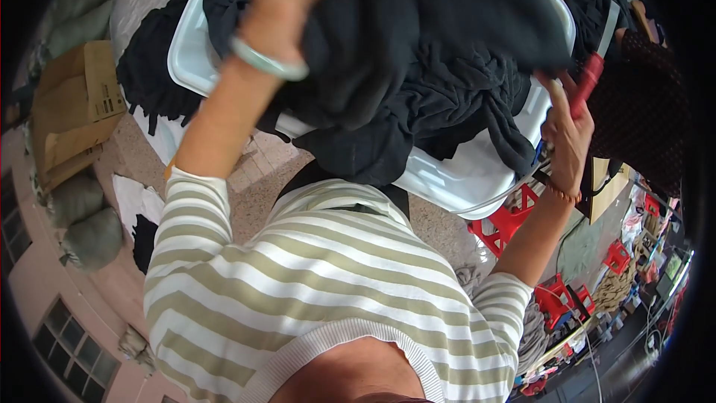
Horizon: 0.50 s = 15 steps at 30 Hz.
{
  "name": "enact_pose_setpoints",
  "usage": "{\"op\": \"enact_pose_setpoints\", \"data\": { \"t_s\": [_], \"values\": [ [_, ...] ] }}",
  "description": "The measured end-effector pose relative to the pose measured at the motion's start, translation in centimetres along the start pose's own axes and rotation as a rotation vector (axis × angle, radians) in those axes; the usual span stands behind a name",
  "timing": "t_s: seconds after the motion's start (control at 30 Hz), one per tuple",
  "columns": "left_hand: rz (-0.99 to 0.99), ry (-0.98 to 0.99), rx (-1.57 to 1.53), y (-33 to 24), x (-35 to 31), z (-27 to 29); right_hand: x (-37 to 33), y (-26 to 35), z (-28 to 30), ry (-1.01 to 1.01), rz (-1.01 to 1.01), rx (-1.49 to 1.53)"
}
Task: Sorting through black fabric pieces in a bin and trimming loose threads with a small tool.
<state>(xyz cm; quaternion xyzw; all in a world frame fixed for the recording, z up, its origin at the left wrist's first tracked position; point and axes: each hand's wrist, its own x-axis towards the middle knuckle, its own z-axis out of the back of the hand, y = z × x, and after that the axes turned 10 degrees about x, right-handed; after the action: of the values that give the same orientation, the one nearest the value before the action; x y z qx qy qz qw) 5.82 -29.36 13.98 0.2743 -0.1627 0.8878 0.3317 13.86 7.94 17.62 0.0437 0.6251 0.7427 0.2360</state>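
Observation:
My left hand (287, 7) is at the edge of a dark, almost black cloth (447, 7), with a pale green bangle on its wrist. Motion smears its fingers, so their grip does not show. The cloth is blurred too and stretches across toward my right hand (567, 123). That hand is closed round the red handle of a knife-like tool (588, 82), whose flat metal blade points up and away. Its fingertips are close to the cloth's right end; whether they pinch it is unclear. More crumpled dark cloth (462, 89) lies below in a white plastic tub (477, 179).
A cardboard box (74, 112) stands at the left, with stuffed sacks (93, 227) near it. Dark garments (160, 60) hang beside the tub. Red plastic stools (507, 220) stand at the right. A person's dark sleeve (641, 104) is just beyond my right hand.

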Motion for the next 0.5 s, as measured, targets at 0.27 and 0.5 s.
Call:
{"op": "enact_pose_setpoints", "data": {
  "t_s": [0.27, 0.5],
  "values": [
    [1.300, 0.129, -1.111, 8.8, -3.7, 3.2, 2.2, -14.3, -0.2, 0.195, -0.083, -0.332],
    [0.879, 0.893, -0.840, -10.4, -14.4, -6.0, -0.4, -14.6, -6.5, 0.537, -0.354, -0.122]
  ]
}}
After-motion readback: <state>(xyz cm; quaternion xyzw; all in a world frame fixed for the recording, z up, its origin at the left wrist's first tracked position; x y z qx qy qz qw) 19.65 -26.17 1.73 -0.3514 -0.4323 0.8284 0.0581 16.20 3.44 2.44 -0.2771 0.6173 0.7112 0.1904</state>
